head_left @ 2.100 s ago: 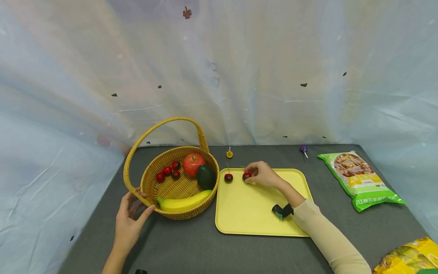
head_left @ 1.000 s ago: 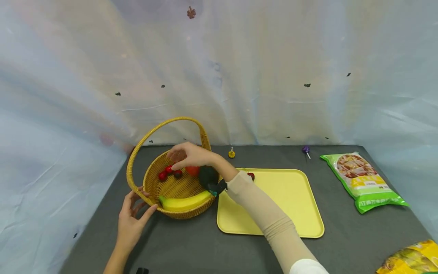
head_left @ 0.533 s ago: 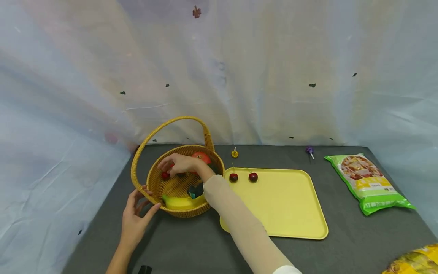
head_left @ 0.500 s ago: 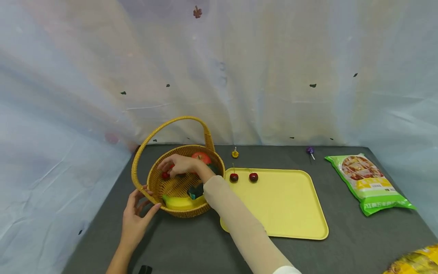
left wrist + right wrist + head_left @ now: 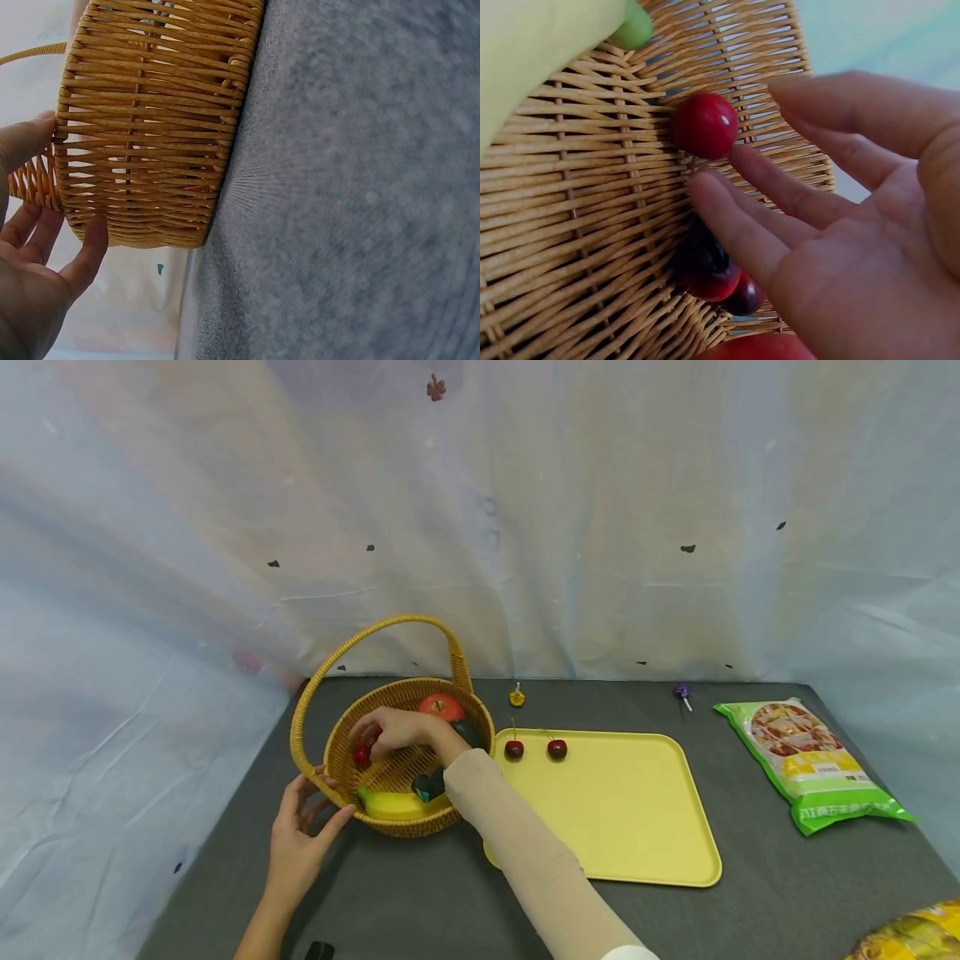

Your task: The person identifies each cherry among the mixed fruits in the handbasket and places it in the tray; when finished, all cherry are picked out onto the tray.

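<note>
A person's right hand (image 5: pixel 397 731) reaches into a wicker basket (image 5: pixel 339 758) standing at the left of a dark grey table (image 5: pixel 750 860), its fingers (image 5: pixel 739 225) loosely extended over the cherries on the woven floor. The right wrist view shows three cherries inside: one bright red cherry (image 5: pixel 705 124) lying just beyond the fingertips, and two darker cherries (image 5: pixel 705 270) tucked beneath the fingers, which lie against them; no finger is plainly curled round any of them, so the hand is open rather than gripping. In the head view only the bright red one (image 5: pixel 362 754) is visible, at the left of the basket's floor.

The left hand (image 5: pixel 300 839) steadies the basket from its near left side, fingers spread and straight against the wicker wall (image 5: pixel 150 127), thumb (image 5: pixel 86 255) pressing the lower weave.

Also in the basket: one banana (image 5: pixel 390 804) along the near rim, one red apple (image 5: pixel 440 704) at the far side, and one dark green fruit (image 5: pixel 471 732) partly hidden behind the forearm.

To the right, touching or just beside the basket, lies one yellow tray (image 5: pixel 622 810) with two cherries (image 5: pixel 514 749) (image 5: pixel 557 749) side by side at its far left corner. Beyond it sit one small yellow object (image 5: pixel 517 697) and one purple lollipop (image 5: pixel 682 692). One green snack bag (image 5: pixel 813 764) lies at far right, and the corner of one yellow packet (image 5: pixel 911 935) shows at the near right.
</note>
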`<state>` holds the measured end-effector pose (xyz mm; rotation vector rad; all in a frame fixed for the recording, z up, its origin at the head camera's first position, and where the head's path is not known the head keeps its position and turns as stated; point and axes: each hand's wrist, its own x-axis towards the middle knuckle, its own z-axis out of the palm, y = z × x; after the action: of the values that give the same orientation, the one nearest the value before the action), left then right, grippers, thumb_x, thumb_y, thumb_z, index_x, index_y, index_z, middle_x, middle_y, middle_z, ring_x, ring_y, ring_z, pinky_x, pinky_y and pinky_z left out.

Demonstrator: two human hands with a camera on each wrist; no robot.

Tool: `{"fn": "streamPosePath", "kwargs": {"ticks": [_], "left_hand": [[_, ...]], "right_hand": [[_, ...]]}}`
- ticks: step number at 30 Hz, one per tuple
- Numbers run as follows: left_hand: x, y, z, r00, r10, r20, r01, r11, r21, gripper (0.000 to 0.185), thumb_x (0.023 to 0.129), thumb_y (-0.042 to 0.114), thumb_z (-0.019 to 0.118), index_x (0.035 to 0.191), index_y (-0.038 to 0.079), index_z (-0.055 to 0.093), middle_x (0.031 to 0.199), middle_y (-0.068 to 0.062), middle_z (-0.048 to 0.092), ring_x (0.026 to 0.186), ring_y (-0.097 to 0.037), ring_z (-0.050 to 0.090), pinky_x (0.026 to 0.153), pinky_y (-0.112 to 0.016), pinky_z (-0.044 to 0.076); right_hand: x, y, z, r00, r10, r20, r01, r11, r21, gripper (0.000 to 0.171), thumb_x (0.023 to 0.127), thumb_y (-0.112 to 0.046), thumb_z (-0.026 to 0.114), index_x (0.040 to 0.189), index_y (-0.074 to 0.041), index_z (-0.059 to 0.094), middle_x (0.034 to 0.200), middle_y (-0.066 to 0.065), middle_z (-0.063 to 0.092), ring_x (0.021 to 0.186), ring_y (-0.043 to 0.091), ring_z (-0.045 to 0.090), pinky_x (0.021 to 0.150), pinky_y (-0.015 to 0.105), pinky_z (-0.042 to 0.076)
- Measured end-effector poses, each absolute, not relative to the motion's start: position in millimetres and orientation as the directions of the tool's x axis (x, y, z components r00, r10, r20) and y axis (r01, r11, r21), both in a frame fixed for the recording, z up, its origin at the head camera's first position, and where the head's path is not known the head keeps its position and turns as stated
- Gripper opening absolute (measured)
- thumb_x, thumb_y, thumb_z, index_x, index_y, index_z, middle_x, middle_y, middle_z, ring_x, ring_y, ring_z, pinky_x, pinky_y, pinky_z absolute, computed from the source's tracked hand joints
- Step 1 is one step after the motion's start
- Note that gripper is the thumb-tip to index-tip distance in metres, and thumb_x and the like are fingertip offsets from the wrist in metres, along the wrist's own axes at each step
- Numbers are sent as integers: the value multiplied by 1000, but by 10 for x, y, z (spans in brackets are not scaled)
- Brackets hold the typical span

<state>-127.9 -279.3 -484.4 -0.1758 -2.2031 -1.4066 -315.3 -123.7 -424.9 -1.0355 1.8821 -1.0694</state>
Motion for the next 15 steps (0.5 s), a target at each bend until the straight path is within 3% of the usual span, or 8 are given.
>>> {"fn": "streamPosePath", "kwargs": {"ticks": [6,15], "left_hand": [[-1281,-2793,-4845,-856,-160,491,373,466,802,69,84,-10,75,145,2,44,123,-21,53,120,-10,51,94,-14,49],[-1283,-2797,-4851,-859,-170,484,360,472,805,69,84,-10,74,145,1,44,125,-21,53,120,-10,51,93,-13,49]], "right_hand": [[-3121,-1258,-4268,-304,-920,-248,-338,347,-875,45,92,1,67,136,0,58,133,14,60,119,23,57,87,25,55],[-3071,-1325,-4313,-255,-911,-323,-269,388,-882,49,91,0,71,137,-1,57,123,12,63,99,14,64,95,40,56]]}}
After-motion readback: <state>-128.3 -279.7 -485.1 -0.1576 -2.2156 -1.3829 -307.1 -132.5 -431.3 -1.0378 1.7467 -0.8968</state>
